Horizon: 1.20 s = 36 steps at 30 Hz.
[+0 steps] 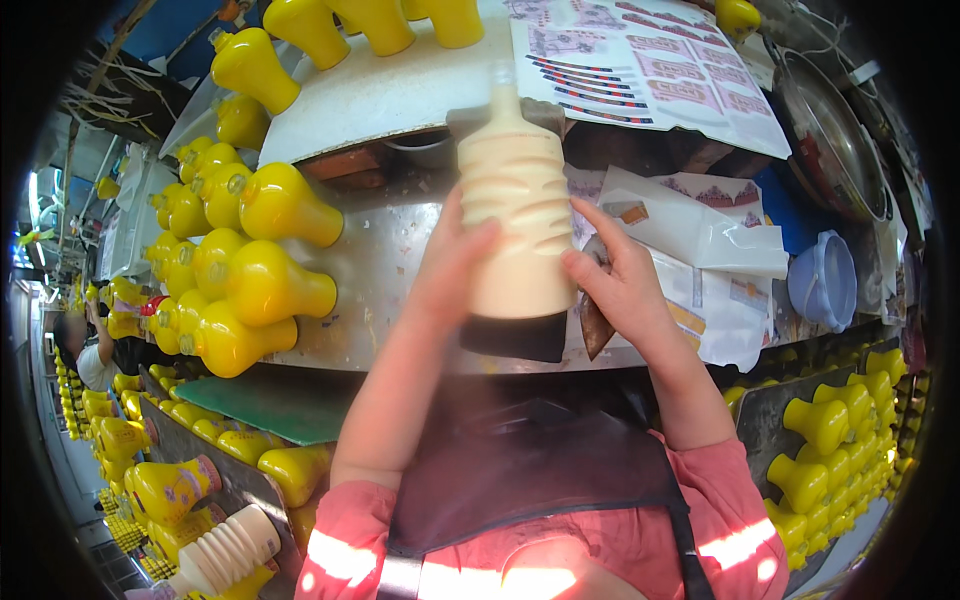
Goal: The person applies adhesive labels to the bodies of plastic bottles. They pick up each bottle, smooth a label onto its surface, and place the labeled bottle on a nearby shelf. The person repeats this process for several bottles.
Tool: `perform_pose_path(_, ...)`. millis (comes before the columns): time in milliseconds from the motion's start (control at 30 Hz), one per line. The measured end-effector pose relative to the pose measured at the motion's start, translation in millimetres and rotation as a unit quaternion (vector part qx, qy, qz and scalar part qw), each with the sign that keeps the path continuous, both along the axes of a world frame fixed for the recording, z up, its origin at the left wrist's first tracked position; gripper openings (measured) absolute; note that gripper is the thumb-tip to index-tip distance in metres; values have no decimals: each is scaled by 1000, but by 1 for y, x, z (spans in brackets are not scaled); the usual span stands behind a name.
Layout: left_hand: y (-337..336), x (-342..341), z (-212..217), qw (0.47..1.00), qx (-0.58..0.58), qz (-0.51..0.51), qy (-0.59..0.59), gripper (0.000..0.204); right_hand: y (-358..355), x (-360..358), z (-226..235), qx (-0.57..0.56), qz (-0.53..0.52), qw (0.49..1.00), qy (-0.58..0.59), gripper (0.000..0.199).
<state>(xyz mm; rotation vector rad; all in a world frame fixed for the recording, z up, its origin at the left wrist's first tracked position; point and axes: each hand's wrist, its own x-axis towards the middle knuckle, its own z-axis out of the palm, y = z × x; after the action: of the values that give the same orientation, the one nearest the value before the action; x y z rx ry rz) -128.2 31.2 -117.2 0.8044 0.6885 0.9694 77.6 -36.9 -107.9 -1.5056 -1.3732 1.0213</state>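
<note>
A cream-coloured bottle (515,225) with spiral grooves and a narrow neck lies before me, its neck pointing away. It rests over a dark support that shows beside the neck and below the base. My left hand (455,255), slightly blurred, grips its left side. On the other side, my right hand (620,275) presses thumb and fingertips against the bottle. Under the right palm shows a brown pointed blade-like piece (597,325); whether that hand holds it I cannot tell.
Glossy yellow bottles (285,205) crowd the table's left side, with more at the far edge. Printed decal sheets (650,65) lie at the far right, loose papers (700,225) nearer. A blue-grey bucket (823,280) stands right. Yellow bottles (830,450) fill racks below; another person (98,350) is far left.
</note>
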Motion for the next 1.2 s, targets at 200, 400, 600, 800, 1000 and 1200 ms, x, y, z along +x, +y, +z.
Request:
perform_pose_path(200, -10, -4, 4, 978, 91, 25, 185, 92, -2, -3, -4, -44, 6, 999, -12, 69)
perform_pose_path(400, -10, 1, 4, 964, 126, 36, 233, 104, 0, -4, -21, -31, -1, 998, 47, 68)
perform_pose_path(600, -8, -3, -1, 925, 208, 52, 313, 95, 5, 0, -36, -71, 8, 987, 143, 62)
perform_pose_path(800, -30, -16, -12, 972, 153, 38, 172, 94, 3, -9, -34, -60, -3, 978, 202, 58)
perform_pose_path(1000, -44, -12, -16, 960, 156, 57, 226, 97, -15, 15, -9, -25, -86, 994, 59, 35)
perform_pose_path(1200, -49, -5, -10, 966, 145, 100, 190, 93, -71, 102, 5, -22, -331, 943, -19, 19)
